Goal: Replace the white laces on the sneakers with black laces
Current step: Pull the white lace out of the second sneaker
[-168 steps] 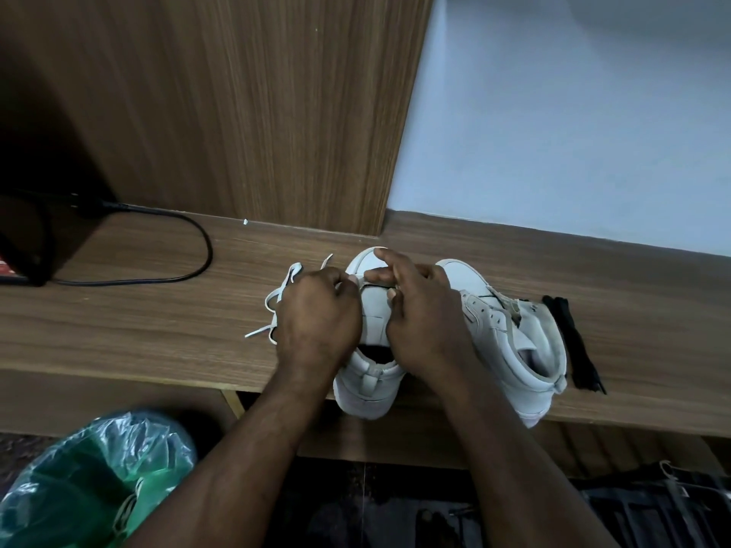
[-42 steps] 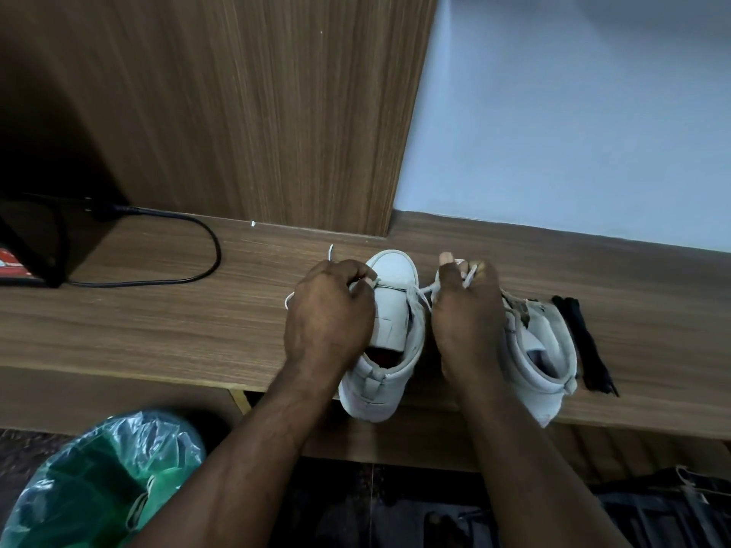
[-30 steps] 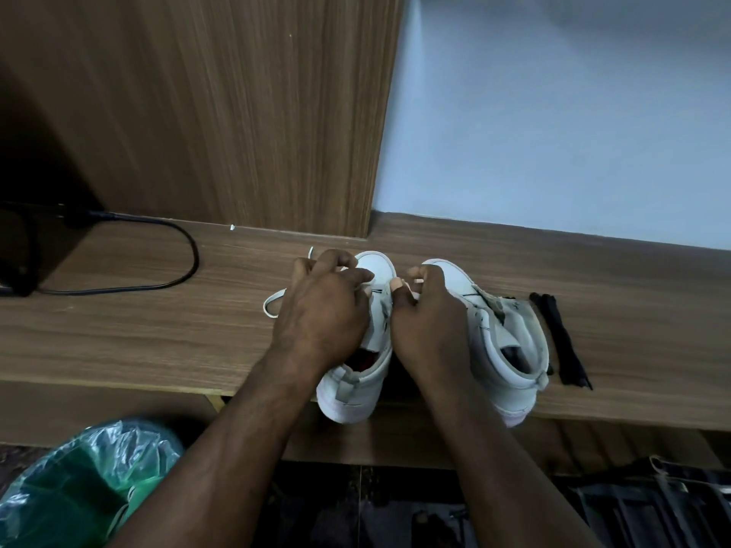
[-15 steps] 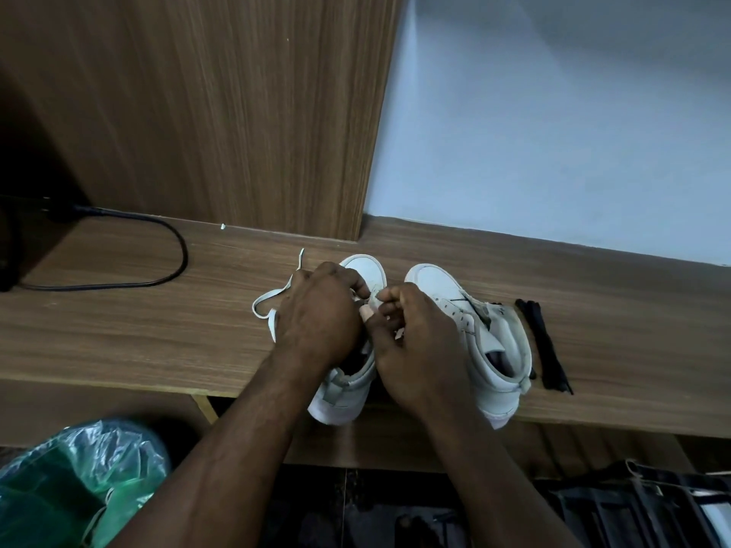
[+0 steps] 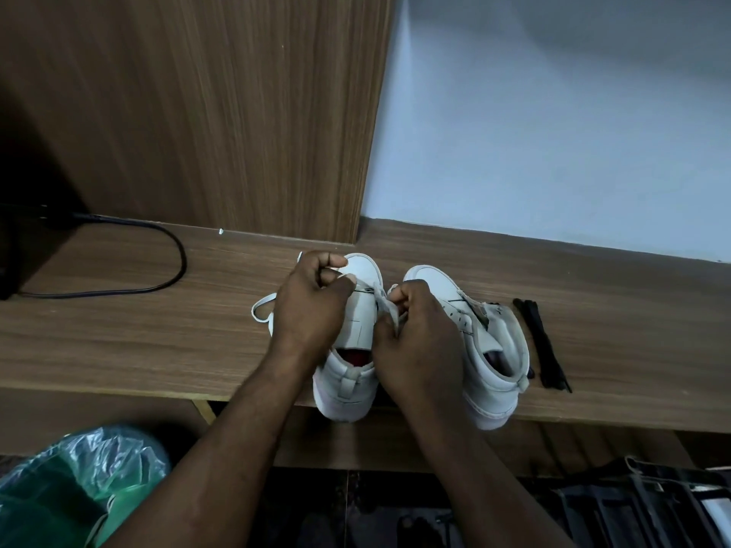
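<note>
Two white shoes stand side by side on the brown bench (image 5: 118, 330). Their toes point to 12 o'clock. Their heels stick out a little over the bench edge at 6 o'clock. The left shoe (image 5: 358, 326) is in the middle. The right shoe (image 5: 494, 350) is just beside it at 3 o'clock.

The left hand (image 5: 306, 310) sits on top of the left shoe. Its fingers (image 5: 330, 276) are curled tight and pinch the white lace (image 5: 262, 308) near the toe. A loop of that lace pokes out on the bench at 9 o'clock from the hand. The right hand (image 5: 417, 342) is between the two shoes. Its thumb and fingers pinch a strand of white lace that comes from the left shoe. The flat white tongue of the left shoe shows between the two hands.

The black laces (image 5: 540, 342) lie in a bundle on the bench, just beside the right shoe at 3 o'clock, apart from both hands.

A black cable (image 5: 166, 270) curves on the bench far off at 9 o'clock. A green bag (image 5: 79, 488) sits below the bench at 7 o'clock.
</note>
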Demonstrator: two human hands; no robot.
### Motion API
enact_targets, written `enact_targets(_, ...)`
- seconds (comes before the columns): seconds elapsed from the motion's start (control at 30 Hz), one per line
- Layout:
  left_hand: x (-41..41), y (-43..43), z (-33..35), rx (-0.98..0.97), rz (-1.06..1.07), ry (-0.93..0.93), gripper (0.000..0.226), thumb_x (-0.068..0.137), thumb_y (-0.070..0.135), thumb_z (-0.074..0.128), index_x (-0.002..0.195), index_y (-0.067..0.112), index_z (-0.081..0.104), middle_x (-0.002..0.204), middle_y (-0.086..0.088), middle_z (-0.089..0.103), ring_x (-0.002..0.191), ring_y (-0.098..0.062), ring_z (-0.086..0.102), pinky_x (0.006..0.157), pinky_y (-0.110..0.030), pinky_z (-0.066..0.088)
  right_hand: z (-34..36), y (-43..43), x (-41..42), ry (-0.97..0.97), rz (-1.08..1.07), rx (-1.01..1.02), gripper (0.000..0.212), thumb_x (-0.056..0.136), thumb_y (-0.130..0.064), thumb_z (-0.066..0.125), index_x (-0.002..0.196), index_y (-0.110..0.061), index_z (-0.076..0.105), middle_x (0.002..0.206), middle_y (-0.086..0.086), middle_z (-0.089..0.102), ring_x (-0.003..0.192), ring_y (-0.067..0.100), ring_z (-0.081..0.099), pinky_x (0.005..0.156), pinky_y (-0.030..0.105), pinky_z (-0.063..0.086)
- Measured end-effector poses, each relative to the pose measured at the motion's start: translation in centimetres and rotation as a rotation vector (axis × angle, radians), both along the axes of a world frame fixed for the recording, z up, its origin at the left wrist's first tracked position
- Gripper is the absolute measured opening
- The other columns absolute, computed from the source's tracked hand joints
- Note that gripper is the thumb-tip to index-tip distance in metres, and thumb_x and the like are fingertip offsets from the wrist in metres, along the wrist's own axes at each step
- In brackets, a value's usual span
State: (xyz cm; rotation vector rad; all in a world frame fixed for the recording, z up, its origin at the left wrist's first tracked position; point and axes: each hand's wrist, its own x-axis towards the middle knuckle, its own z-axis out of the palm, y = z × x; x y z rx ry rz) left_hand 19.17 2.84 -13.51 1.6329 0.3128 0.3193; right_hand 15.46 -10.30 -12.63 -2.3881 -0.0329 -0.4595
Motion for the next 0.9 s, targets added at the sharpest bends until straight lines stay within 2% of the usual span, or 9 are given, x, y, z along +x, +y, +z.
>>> enact_targets(0.1, 0.2, 0.5, 0.6, 0.283, -0.045, 0.016, 0.013, 0.09, 0.032, 0.075, 0.103, 0.03, 0.077, 0.086, 0.01, 0.073, 0.078, -0.004, 0.066, 0.071, -0.024, 0.047, -0.3, -0.3, 0.3, -0.006, -0.002, -0.005, 0.015, 0.091, -0.024, 0.066, 0.103, -0.022, 0.057, 0.096, -0.005, 0.068, 0.087, 0.021, 0.064, 0.071, 0.037, 0.048)
enact_targets(0.2, 0.1, 0.0, 0.9, 0.675, -0.011, -0.019, 0.006, 0.092, 0.025, 0.073, 0.092, 0.025, 0.079, 0.095, 0.007, 0.073, 0.088, -0.016, 0.065, 0.088, -0.033, 0.047, -0.5, -0.4, 0.3, -0.027, -0.02, -0.039, 0.011, 0.091, -0.023, 0.064, 0.098, -0.021, 0.056, 0.093, -0.005, 0.067, 0.083, 0.02, 0.063, 0.066, 0.033, 0.041)
enact_targets(0.3, 0.0, -0.1, 0.8, 0.731, 0.028, -0.115, 0.016, 0.096, 0.013, 0.065, 0.085, 0.025, 0.068, 0.085, 0.014, 0.065, 0.08, -0.011, 0.058, 0.089, -0.022, 0.034, -0.6, -0.3, 0.2, -0.039, -0.04, -0.064, 0.012, 0.09, -0.021, 0.063, 0.101, -0.019, 0.057, 0.095, -0.003, 0.068, 0.085, 0.023, 0.063, 0.066, 0.032, 0.039)
enact_targets(0.37, 0.1, 0.0, 0.7, 0.513, 0.029, -0.126, 0.02, 0.1, 0.013, 0.06, 0.083, 0.024, 0.062, 0.078, 0.012, 0.07, 0.076, -0.006, 0.061, 0.077, -0.015, 0.038, -0.6, -0.1, 0.2, -0.047, -0.063, -0.085, 0.015, 0.09, -0.019, 0.063, 0.104, -0.017, 0.058, 0.096, -0.001, 0.068, 0.086, 0.024, 0.064, 0.065, 0.032, 0.035)
enact_targets(0.47, 0.3, 0.4, 1.4, -0.133, 0.014, -0.1, 0.017, 0.102, 0.014, 0.058, 0.087, 0.02, 0.064, 0.071, 0.005, 0.07, 0.07, -0.011, 0.063, 0.075, -0.03, 0.049, -0.6, 0.2, 0.0, -0.067, -0.091, -0.098, 0.016, 0.088, -0.018, 0.065, 0.102, -0.017, 0.058, 0.094, -0.002, 0.067, 0.082, 0.024, 0.063, 0.064, 0.03, 0.032)
enact_targets(0.53, 0.3, 1.3, 1.9, -0.294, -0.028, -0.113, 0.008, 0.097, 0.013, 0.065, 0.093, 0.019, 0.068, 0.068, 0.004, 0.066, 0.067, -0.013, 0.06, 0.071, -0.034, 0.049, -0.5, 0.3, 0.0, -0.073, -0.094, -0.095, 0.016, 0.088, -0.018, 0.065, 0.102, -0.017, 0.058, 0.094, -0.002, 0.067, 0.081, 0.023, 0.063, 0.064, 0.029, 0.032)
enact_targets(0.6, 0.4, 2.4, 2.0, -0.11, -0.077, -0.108, 0.01, 0.09, 0.019, 0.075, 0.096, 0.027, 0.073, 0.068, 0.01, 0.065, 0.066, -0.01, 0.063, 0.069, -0.03, 0.05, -0.5, 0.4, 0.1, -0.071, -0.092, -0.09, 0.017, 0.088, -0.018, 0.065, 0.103, -0.017, 0.058, 0.095, -0.001, 0.067, 0.082, 0.024, 0.063, 0.064, 0.03, 0.035)
enact_targets(0.73, 0.4, 2.4, 1.4, 0.773, -0.081, -0.027, 0.008, 0.088, 0.033, 0.078, 0.095, 0.028, 0.078, 0.085, 0.01, 0.059, 0.08, -0.012, 0.063, 0.07, -0.025, 0.038, -0.6, 0.3, 0.2, -0.083, -0.093, -0.068, 0.017, 0.088, -0.018, 0.067, 0.102, -0.017, 0.057, 0.095, -0.002, 0.067, 0.083, 0.024, 0.063, 0.065, 0.031, 0.036)
enact_targets(0.9, 0.2, 1.7, 1.6, 0.775, 0.059, -0.127, 0.012, 0.098, 0.019, 0.062, 0.09, 0.017, 0.071, 0.096, -0.004, 0.066, 0.089, -0.025, 0.061, 0.074, -0.027, 0.035, -0.7, 0.3, 0.3, -0.073, -0.098, -0.072, 0.015, 0.088, -0.02, 0.066, 0.1, -0.017, 0.057, 0.094, -0.001, 0.067, 0.084, 0.026, 0.064, 0.065, 0.032, 0.036)
